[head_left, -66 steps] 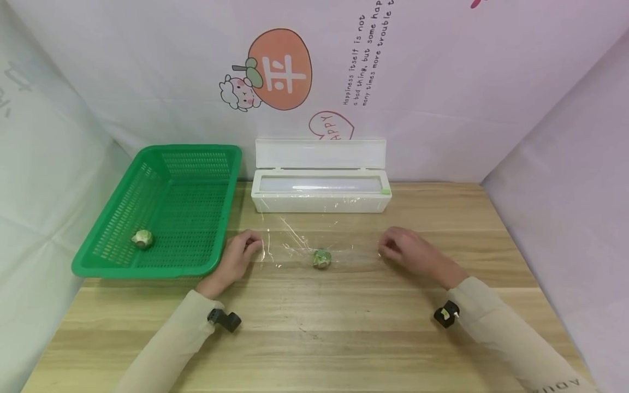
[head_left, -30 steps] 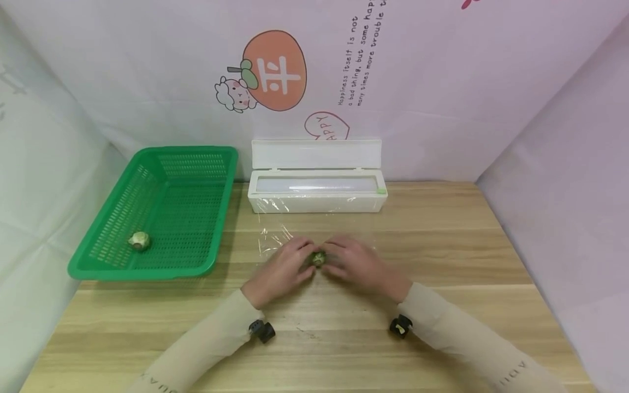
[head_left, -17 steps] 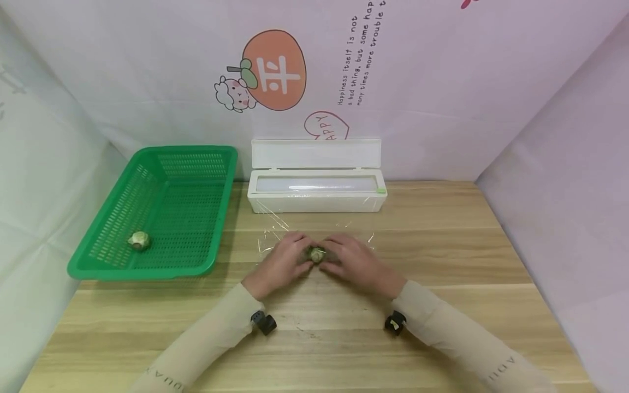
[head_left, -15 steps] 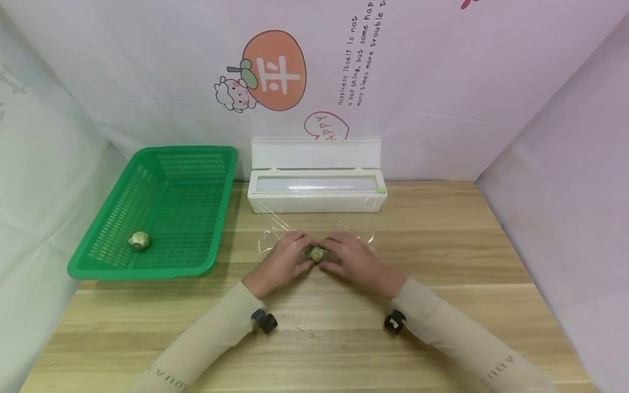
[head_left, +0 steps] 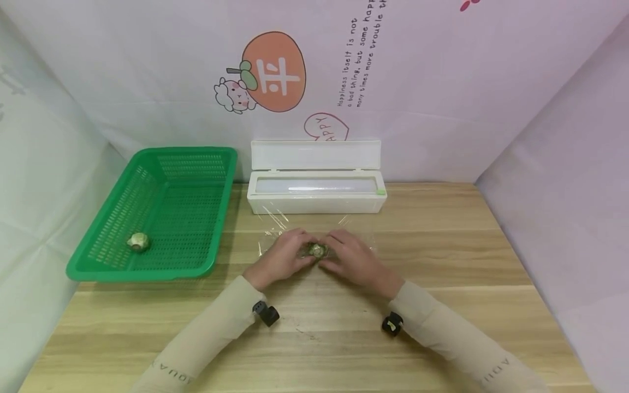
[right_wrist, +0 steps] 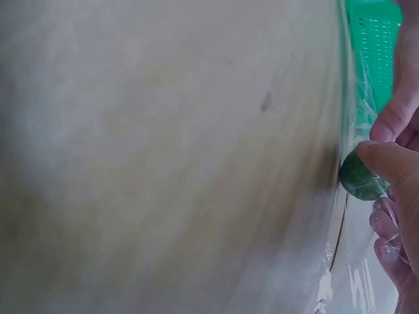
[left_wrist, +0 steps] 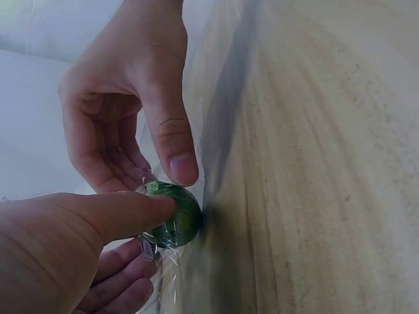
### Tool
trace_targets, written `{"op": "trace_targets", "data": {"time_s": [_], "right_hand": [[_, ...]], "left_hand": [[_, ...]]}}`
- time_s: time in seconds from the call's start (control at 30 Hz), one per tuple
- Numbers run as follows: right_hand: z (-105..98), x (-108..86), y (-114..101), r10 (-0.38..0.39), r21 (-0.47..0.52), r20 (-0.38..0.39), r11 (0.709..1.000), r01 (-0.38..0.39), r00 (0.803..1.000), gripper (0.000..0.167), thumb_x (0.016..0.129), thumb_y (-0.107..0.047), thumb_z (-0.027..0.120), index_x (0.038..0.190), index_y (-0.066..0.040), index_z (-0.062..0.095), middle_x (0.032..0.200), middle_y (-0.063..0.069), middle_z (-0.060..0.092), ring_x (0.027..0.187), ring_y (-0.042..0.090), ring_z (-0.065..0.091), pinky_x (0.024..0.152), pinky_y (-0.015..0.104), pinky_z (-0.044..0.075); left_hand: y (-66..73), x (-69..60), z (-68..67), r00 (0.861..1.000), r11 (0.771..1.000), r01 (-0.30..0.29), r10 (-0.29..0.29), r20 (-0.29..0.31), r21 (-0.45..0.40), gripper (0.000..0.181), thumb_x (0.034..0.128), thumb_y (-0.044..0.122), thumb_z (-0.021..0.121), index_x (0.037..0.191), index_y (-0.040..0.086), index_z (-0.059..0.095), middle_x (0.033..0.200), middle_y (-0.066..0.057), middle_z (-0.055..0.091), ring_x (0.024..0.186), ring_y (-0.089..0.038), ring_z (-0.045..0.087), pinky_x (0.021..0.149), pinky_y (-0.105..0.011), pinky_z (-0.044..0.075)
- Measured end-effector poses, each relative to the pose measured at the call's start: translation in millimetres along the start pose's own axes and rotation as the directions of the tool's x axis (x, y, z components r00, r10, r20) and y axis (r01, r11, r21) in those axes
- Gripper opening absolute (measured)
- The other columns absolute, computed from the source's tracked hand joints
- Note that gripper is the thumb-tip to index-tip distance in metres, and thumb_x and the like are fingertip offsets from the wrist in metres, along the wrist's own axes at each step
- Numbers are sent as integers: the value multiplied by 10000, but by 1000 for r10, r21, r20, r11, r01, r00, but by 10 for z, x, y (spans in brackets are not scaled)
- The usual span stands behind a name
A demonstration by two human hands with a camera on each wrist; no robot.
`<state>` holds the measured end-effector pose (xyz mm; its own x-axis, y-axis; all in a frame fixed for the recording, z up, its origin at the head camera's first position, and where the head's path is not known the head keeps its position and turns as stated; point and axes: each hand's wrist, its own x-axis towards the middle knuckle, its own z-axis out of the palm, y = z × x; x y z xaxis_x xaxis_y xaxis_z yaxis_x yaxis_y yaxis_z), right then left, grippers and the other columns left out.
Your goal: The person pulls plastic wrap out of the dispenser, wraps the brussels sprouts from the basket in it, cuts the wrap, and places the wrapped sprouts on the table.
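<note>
"What has been changed?"
"The left hand [head_left: 282,256] and right hand [head_left: 355,259], held apart earlier, have been brought together; the sprout [head_left: 318,250] is pinched by both, in front of the white box [head_left: 316,205]."
"And the film [head_left: 279,217]?"
"Seemingly being gathered round the sprout; wrapping is judged unfinished."

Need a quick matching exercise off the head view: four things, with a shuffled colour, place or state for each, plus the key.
Things:
1. Basket
2. Long box
3. Paler vegetable
4. Darker vegetable

Descriptions:
A. Between the left hand and the right hand
B. Inside the basket
C. Green and perforated
D. White, with its lid standing open

Pairs: 1-C, 2-D, 3-B, 4-A.
</note>
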<state>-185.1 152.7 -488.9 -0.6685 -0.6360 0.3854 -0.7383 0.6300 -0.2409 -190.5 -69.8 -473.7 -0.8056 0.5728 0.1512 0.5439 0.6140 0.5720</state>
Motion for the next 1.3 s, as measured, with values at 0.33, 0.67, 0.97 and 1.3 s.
{"op": "trace_targets", "data": {"time_s": [0.33, 0.67, 0.97, 1.3], "right_hand": [[-16, 125, 58, 101, 113, 121, 987, -115, 988, 417, 890, -258, 862, 1239, -78, 724, 1150, 44, 758, 1058, 187, 711, 966, 349, 631], [16, 249, 243, 145, 262, 197, 945, -194, 970, 312, 901, -230, 848, 1170, -94, 768, 1122, 40, 800, 1028, 167, 748, 964, 334, 632], [-37, 299, 278, 151, 259, 224, 943, -208, 963, 276, 920, -233, 830, 1155, -101, 774, 1074, 33, 797, 942, 127, 736, 870, 270, 640], [-126, 300, 211, 93, 78, 110, 992, -102, 990, 453, 882, -324, 864, 1237, -78, 730, 1237, 90, 764, 1153, 275, 717, 1083, 489, 578]], "left_hand": [[-24, 62, -45, 997, 992, 75, -72, 28, -103, 271, 920, 70, 802, 1166, 4, 709, 1134, -120, 771, 1079, -242, 739, 1001, -377, 623], [-54, 78, -65, 998, 998, 58, -58, -19, -30, 305, 924, 118, 809, 1191, 13, 708, 1180, -120, 751, 1127, -279, 715, 1036, -423, 606], [-67, 110, -24, 996, 993, -58, 65, -67, 99, 379, 860, 84, 858, 1214, 49, 725, 1213, -85, 737, 1166, -272, 694, 1095, -418, 581], [-102, 178, -18, 998, 992, -27, 33, -48, 127, 333, 894, 122, 842, 1202, 59, 735, 1200, -83, 746, 1125, -249, 707, 1045, -380, 606]]}}
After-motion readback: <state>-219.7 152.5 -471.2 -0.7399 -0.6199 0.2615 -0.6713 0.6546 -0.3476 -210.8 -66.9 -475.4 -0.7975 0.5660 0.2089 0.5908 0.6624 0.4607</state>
